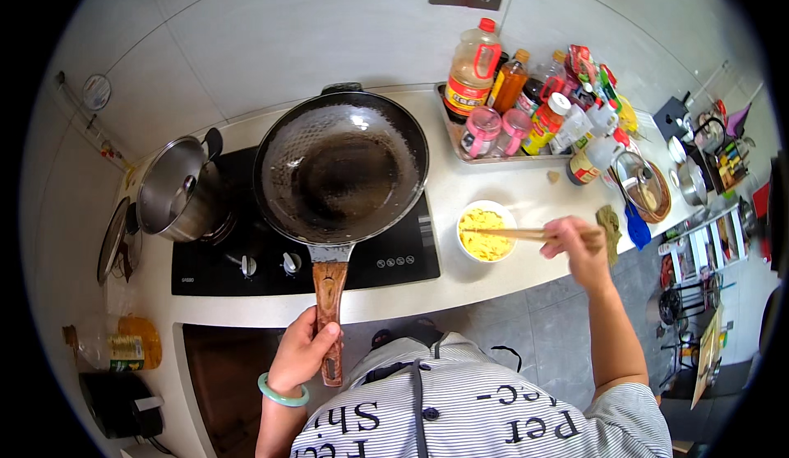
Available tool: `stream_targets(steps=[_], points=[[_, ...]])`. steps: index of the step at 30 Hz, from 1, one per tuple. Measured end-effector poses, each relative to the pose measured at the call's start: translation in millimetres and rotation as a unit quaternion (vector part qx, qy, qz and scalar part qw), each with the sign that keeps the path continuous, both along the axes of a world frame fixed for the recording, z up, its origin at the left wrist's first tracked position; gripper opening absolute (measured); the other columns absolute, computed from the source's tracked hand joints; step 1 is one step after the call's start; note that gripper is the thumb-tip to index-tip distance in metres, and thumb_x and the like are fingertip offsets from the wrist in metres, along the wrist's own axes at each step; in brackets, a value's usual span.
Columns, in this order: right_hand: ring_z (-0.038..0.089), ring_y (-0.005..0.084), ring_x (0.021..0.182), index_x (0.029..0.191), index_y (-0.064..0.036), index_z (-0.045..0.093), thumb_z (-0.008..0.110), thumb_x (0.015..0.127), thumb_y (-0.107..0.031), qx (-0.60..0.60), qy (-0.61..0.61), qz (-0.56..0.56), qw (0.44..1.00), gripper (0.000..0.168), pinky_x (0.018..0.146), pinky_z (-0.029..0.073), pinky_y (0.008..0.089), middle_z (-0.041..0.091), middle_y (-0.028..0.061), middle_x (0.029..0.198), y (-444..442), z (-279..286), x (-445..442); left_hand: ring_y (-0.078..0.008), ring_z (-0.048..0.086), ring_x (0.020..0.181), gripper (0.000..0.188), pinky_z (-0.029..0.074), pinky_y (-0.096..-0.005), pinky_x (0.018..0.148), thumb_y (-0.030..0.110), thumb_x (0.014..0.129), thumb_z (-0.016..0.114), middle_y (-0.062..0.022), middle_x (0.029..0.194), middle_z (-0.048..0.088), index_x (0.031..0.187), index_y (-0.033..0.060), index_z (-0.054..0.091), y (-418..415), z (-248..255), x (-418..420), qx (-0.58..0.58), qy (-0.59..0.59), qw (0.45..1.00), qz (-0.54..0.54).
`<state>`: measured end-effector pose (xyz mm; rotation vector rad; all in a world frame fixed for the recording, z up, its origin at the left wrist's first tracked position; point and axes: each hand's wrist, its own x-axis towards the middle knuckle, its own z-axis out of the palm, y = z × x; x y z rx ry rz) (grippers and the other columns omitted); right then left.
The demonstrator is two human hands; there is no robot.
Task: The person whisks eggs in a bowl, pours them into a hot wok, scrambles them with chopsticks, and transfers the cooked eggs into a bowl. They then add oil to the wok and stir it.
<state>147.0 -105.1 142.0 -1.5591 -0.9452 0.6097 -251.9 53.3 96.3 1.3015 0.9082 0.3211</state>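
My left hand (306,347) grips the brown wooden handle (330,285) of a dark wok (345,168), which sits over the black glass gas hob (370,271). The wok's inside looks oily and holds no food. In my right hand (576,248) is a pair of wooden chopsticks (524,234). Their tips reach into the scrambled egg (484,245) in a white bowl (462,253) on the counter, just right of the hob.
A steel pot (179,193) stands on the left burner, with a glass lid (117,242) leaning beside it. Behind the bowl, a tray (511,159) holds bottles and pink-lidded jars. An oil bottle (132,344) is at left. A green cloth (609,233) hangs near the counter's edge.
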Motion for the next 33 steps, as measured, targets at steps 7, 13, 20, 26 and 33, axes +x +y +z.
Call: stream_targets(steps=[7,13,20,26,33], points=[[0.062,0.0153,0.067,0.09,0.003,0.066,0.058,0.089,-0.005,-0.054,-0.326,0.052,0.942,0.011,0.06,0.05,0.0287,0.066,0.0097,0.079,-16.1,8.1,-25.6,-0.011,0.058,0.072,0.024,0.05,-0.0253,0.067,0.02,0.094,0.054,-0.0041,0.085,0.059,0.107,0.0,0.052,2.5,3.9,3.9,0.01,0.004,1.0,-0.005],[0.063,0.0152,0.061,0.091,0.004,0.065,0.051,0.096,-0.012,0.085,-0.071,-0.067,0.992,0.022,0.057,0.052,0.0236,0.065,0.0104,0.076,-15.0,8.0,-12.6,-0.0103,0.058,0.073,0.027,0.049,-0.0258,0.069,0.02,0.092,0.058,-0.0032,0.086,0.059,0.108,-0.0007,0.052,-4.3,6.0,3.4,-0.004,0.004,1.0,0.013],[0.067,0.0221,0.073,0.103,0.005,0.059,0.053,0.096,-0.025,0.156,0.218,-0.02,0.963,0.031,0.066,0.056,0.0297,0.065,0.0165,0.09,95.5,11.3,-48.3,-0.0083,0.056,0.068,0.032,0.048,-0.0242,0.061,0.019,0.092,0.059,-0.0019,0.08,0.057,0.114,-0.0016,0.048,-17.4,10.0,-1.0,-0.016,-0.008,1.0,0.014],[0.067,0.0206,0.073,0.1,0.005,0.062,0.059,0.093,-0.024,0.086,0.201,0.076,0.973,0.03,0.065,0.056,0.0287,0.066,0.0156,0.088,228.9,-8.3,-124.4,-0.0062,0.049,0.057,0.035,0.041,-0.0217,0.049,0.018,0.092,0.059,-0.0014,0.073,0.053,0.118,-0.0018,0.044,-27.4,16.5,-4.9,-0.068,-0.048,0.996,0.038],[0.067,0.016,0.07,0.097,0.006,0.062,0.057,0.093,-0.02,0.073,0.131,0.071,0.986,0.027,0.062,0.055,0.0256,0.067,0.0104,0.081,291.6,-33.6,-164.4,-0.0073,0.052,0.059,0.042,0.045,-0.0231,0.055,0.021,0.09,0.062,-0.0019,0.074,0.058,0.122,-0.0017,0.045,-28.2,11.2,-6.0,0.006,-0.014,0.999,0.028]])
